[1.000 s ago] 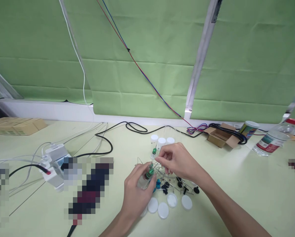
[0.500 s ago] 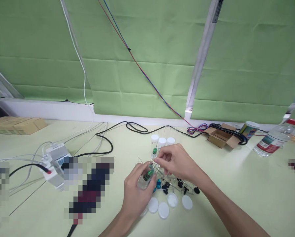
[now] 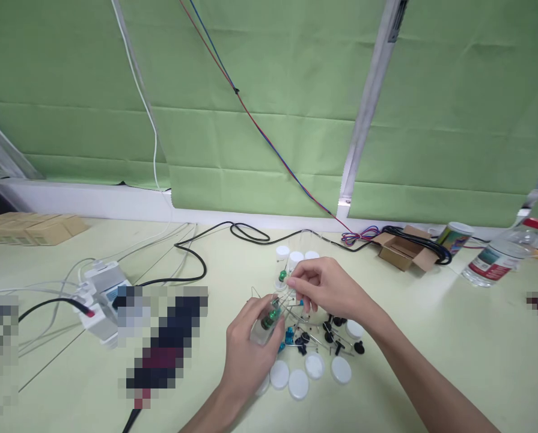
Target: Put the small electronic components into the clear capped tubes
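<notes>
My left hand (image 3: 246,346) is closed around a small clear bottle (image 3: 262,334), tilted, with green and dark parts (image 3: 273,316) inside. Thin wire leads (image 3: 287,300) stick out of its mouth. My right hand (image 3: 325,285) pinches at the upper ends of these leads, just above and right of the bottle; its fingertips partly hide what they grip. Behind, a clear bottle holding a green part (image 3: 282,275) stands upright. Below my right hand lie blue parts (image 3: 289,335), black parts (image 3: 301,343) and loose thin wire leads (image 3: 316,340).
Several white round caps (image 3: 298,385) lie near the front. White-capped bottles (image 3: 296,257) stand behind my hands. A power strip (image 3: 100,300) with cables is on the left. An open cardboard box (image 3: 401,249) and a water bottle (image 3: 494,258) stand at the back right.
My right hand has shifted slightly up and to the right, uncovering more black parts and a white cap. My left hand and its bottle stay in place.
</notes>
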Demonstrator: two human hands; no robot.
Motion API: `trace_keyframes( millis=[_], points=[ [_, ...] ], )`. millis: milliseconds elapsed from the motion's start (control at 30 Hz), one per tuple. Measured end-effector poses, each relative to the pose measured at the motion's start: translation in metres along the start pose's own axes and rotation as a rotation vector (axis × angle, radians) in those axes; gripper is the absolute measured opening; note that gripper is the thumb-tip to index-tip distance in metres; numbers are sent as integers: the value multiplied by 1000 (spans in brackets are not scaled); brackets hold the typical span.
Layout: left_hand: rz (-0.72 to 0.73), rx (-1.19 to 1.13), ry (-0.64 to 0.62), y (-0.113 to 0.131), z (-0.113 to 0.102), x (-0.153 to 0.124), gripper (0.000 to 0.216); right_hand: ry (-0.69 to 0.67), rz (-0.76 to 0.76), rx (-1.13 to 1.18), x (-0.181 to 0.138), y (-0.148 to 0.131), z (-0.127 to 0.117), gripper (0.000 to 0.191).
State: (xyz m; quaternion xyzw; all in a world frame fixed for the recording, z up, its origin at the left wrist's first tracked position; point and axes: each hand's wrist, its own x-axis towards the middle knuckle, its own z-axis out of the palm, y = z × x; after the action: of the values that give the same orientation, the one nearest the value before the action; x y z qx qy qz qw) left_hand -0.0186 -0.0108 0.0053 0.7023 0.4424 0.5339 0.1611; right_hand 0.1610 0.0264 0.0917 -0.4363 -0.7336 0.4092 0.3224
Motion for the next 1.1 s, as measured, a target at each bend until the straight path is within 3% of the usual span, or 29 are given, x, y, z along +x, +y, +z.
trace_keyframes(
  millis=[467,1100],
  points=[
    [38,9,-10,1,-1,0,28,-236,100,200,3,7,-12,38],
    [42,-14,-29,2,-1,-2,27,-260,88,85,1,3,-14,35]
  ],
)
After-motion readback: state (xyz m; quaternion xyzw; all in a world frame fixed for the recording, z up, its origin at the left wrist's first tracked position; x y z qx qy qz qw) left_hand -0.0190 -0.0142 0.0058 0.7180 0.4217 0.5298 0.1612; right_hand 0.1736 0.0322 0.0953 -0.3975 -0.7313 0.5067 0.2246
